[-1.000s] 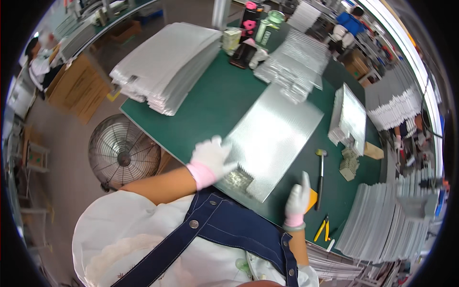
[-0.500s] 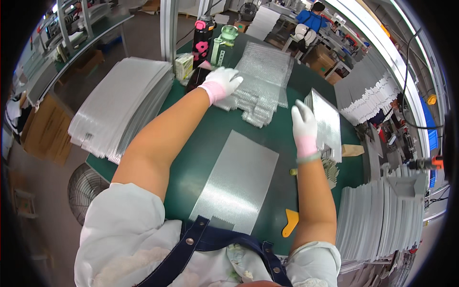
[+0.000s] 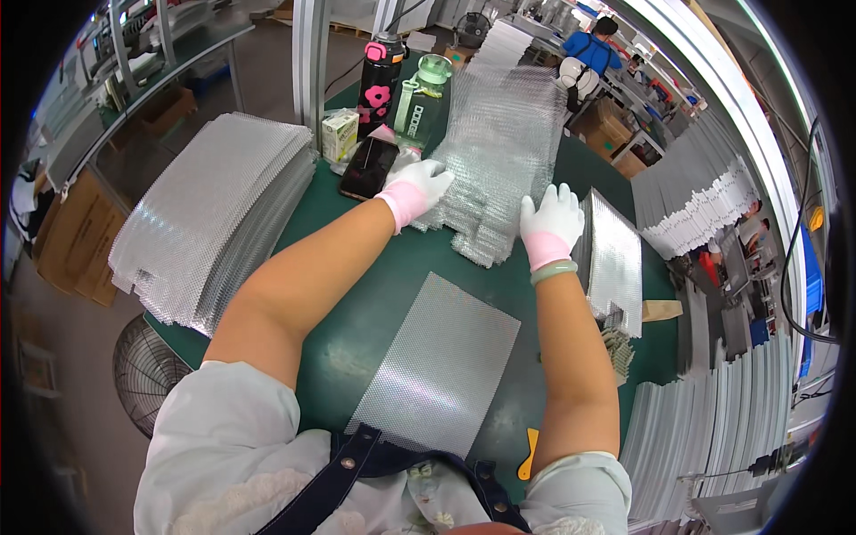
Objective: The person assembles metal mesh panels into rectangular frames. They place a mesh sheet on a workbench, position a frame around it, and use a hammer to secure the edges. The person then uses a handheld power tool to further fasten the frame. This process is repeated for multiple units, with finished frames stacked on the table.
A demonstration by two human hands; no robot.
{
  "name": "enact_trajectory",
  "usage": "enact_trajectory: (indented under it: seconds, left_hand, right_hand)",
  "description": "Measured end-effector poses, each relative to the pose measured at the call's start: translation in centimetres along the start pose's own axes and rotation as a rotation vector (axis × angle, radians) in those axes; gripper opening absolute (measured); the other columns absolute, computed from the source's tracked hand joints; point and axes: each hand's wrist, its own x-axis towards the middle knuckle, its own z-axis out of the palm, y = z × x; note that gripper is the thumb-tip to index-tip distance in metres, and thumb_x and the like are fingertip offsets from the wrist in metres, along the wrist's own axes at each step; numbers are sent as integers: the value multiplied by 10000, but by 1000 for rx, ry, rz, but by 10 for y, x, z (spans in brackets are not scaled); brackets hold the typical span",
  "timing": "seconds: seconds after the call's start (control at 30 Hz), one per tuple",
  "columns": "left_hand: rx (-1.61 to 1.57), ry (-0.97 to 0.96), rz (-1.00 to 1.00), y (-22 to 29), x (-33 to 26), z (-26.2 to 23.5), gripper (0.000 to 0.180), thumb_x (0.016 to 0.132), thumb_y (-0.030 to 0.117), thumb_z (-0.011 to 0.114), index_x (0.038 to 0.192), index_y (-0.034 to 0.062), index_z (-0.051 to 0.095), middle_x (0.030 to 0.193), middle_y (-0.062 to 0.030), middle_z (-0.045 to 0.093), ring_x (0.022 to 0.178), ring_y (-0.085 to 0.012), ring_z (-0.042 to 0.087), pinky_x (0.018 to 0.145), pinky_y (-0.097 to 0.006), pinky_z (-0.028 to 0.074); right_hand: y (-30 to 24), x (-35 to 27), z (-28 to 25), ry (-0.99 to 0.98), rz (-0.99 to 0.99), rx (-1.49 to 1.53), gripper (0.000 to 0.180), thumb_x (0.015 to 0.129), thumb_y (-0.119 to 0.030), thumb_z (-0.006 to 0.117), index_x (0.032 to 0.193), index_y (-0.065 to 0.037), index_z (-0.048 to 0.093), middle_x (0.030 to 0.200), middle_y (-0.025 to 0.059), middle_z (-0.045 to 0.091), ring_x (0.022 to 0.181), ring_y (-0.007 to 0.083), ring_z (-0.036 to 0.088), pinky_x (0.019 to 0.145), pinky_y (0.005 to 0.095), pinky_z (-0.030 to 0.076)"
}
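Note:
A ragged stack of clear bubble-wrap sheets (image 3: 499,143) lies across the far middle of the table. My left hand (image 3: 428,182), in a white glove with a pink cuff, rests on the stack's left edge with its fingers stretched out. At the right edge is my right hand (image 3: 555,219), gloved the same way, its fingers spread and touching or just beside the wrap. Neither hand visibly holds anything. Nearer to me a flat silver sheet with a fine dotted pattern (image 3: 437,361) lies between my forearms, its near end partly behind my apron straps.
A tall stack of silver sheets (image 3: 209,196) stands at the left, a smaller one (image 3: 615,254) at the right. A phone (image 3: 368,168), a black flask (image 3: 381,85) and a green bottle (image 3: 426,98) sit at the back left. A yellow scraper (image 3: 529,453) lies beside my right forearm.
My right hand has moved left from the smaller silver stack to the bubble wrap's right edge. The left hand remains at the left edge. The whole view has shifted slightly.

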Motion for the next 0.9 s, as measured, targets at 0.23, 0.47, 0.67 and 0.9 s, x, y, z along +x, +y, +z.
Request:
enact_trajectory:
  seconds: [0.23, 0.47, 0.67, 0.9]
  left_hand:
    - [595, 237, 145, 58, -19, -9, 569, 915, 448, 572, 1322, 51, 599, 1227, -156, 666, 1205, -337, 555, 1053, -499, 361]
    - [-231, 417, 186, 57, -7, -20, 600, 924, 391, 640, 1361, -7, 533, 1238, -192, 662, 1091, -299, 646, 995, -370, 461]
    - [-992, 103, 75, 26, 10, -28, 541, 1023, 355, 513, 1436, 8, 478, 1262, -135, 646, 1054, -168, 624, 826, -237, 457]
    - [-273, -88, 301, -16, 22, -13, 448, 1073, 221, 343, 1400, -34, 512, 1388, -169, 580, 1278, -259, 543, 1085, -392, 408]
  right_hand:
    - [27, 13, -1, 131, 65, 475, 471, 910, -352, 648, 1177, 36, 657, 1186, 177, 683, 1122, 302, 642, 958, 402, 488]
    - [35, 22, -14, 20, 702, 1679, 225, 968, -234, 657, 1064, -31, 648, 898, 12, 631, 833, 125, 570, 791, 273, 460]
    - [39, 9, -13, -177, 648, 2156, 184, 1014, -183, 581, 1117, -32, 595, 1013, 28, 613, 945, 143, 563, 871, 282, 456]
    - [50, -23, -7, -172, 636, 2377, 197, 1039, -170, 517, 1140, -10, 572, 1111, 121, 631, 1035, 210, 610, 934, 339, 501]
